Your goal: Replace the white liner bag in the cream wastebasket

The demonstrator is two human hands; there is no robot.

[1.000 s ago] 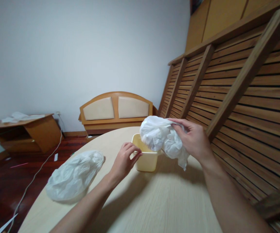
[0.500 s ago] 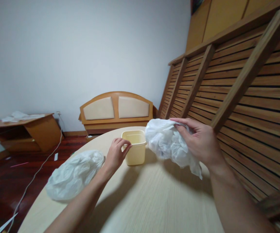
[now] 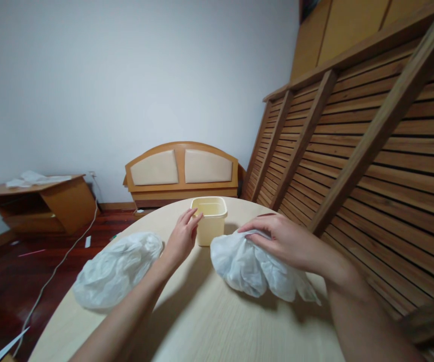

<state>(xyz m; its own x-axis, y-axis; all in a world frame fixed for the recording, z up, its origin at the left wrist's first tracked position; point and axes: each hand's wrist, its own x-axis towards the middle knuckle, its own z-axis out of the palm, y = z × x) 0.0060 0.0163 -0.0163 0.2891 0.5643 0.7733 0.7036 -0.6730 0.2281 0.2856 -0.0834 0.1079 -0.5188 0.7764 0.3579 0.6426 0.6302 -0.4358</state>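
A small pale-yellow plastic bin (image 3: 211,231) stands upright on the round table, its top uncovered. My left hand (image 3: 185,231) is at the bin's near left rim with its thumb and fingers apart, holding nothing; whether a fingertip touches the rim I cannot tell. My right hand (image 3: 277,239) pinches the top of a crumpled white plastic bag (image 3: 252,266), in front of the bin and to its right. That bag hangs low, close to the tabletop. Another crumpled white plastic bag (image 3: 117,271) lies left of my left forearm.
The light wooden round table (image 3: 217,322) fills the foreground. Slatted wooden panels (image 3: 352,186) lean along the right side. Behind are a headboard (image 3: 181,168) and a low desk (image 3: 66,201) with white sheets on it. A cable (image 3: 57,271) crosses the dark red floor.
My right hand has brought its plastic bag down and nearer to me. My left fingers have let go of the bin's rim, and the bin sits slightly farther away.
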